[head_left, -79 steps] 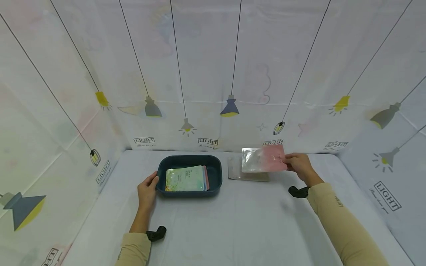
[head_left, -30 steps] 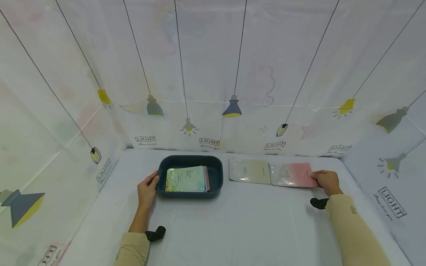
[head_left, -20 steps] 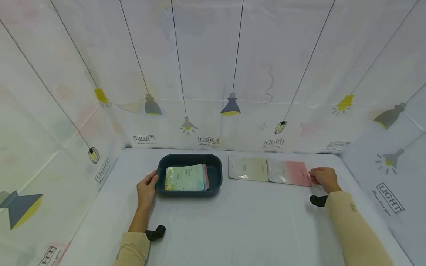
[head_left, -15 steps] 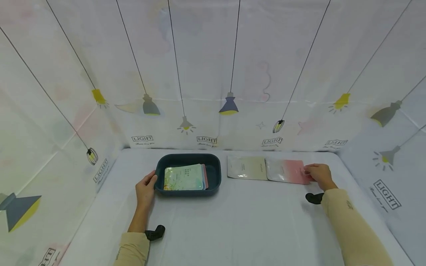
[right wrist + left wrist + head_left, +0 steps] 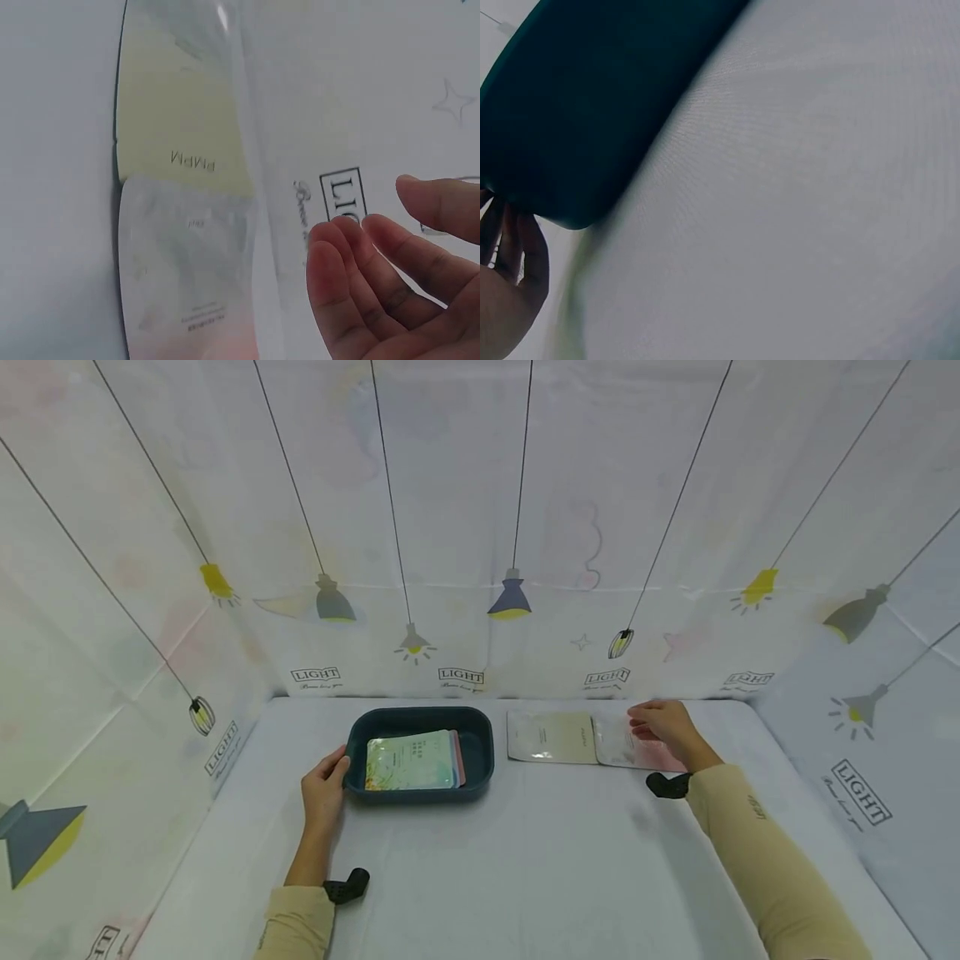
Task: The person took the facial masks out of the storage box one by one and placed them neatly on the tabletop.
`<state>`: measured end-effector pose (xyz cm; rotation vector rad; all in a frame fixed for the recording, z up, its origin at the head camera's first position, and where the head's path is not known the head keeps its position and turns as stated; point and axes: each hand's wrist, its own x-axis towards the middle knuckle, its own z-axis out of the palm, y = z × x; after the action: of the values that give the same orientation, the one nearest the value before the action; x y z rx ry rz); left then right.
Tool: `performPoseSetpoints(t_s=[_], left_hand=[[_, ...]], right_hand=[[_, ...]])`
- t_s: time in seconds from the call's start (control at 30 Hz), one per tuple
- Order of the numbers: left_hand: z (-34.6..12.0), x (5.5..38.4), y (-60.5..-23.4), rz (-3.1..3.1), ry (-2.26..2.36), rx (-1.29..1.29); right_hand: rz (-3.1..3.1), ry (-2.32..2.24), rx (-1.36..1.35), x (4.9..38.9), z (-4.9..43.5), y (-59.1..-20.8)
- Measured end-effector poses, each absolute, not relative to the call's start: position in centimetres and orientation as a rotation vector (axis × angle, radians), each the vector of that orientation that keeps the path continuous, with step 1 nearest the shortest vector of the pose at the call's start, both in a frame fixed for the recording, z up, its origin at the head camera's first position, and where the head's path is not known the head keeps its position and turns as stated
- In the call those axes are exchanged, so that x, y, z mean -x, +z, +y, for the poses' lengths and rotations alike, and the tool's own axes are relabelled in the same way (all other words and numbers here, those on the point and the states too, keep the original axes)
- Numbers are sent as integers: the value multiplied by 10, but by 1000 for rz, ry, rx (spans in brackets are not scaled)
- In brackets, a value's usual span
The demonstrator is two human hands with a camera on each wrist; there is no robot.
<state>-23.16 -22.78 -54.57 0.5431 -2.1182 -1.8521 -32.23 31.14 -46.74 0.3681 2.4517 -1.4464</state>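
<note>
My left hand [image 5: 322, 793] is at the left end of a dark teal plastic tub [image 5: 483, 768], its fingertips touching the outside near the rim. In the left wrist view the fingers [image 5: 531, 247] meet the tub's end wall. Inside the tub lies a light green face-mask sachet [image 5: 408, 762] over blue and pink ones. My right hand [image 5: 667, 727] hovers above a pink and silver face-mask sachet [image 5: 611, 743], fingers loosely bent, holding nothing; it hides part of that sachet. A beige and silver sachet [image 5: 551, 737] marked PMPM lies flat to the left, their edges meeting.
A white cloth covers the table [image 5: 510, 877]. Its back edge meets a hanging curtain [image 5: 450, 527] printed with lamps, which also closes in both sides. Each wrist wears a black camera mount [image 5: 347, 887].
My right hand laid the pink sachet down right of the beige one, let go and adjusted its edge, then moved left and up over it. The left hand has stayed at the tub.
</note>
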Motion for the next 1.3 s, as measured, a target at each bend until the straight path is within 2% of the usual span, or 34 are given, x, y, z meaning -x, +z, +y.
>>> performPoseSetpoints(t_s=[0.27,0.63,1.0,1.3], left_hand=[[-228,233,-548,-2105,-1862,-544],[-228,230,-549,-2100,-1885,-546],[-228,231,-554,-2108,-1859,-502],[-228,232,-550,-2116,-1842,-508]], right_hand=[[2435,-1502,-163,321,262,-447],[2334,-1567,-80,313,167,-436],[2236,-1570,-20,311,81,-453],[2277,-1383,76,307,40,-474]])
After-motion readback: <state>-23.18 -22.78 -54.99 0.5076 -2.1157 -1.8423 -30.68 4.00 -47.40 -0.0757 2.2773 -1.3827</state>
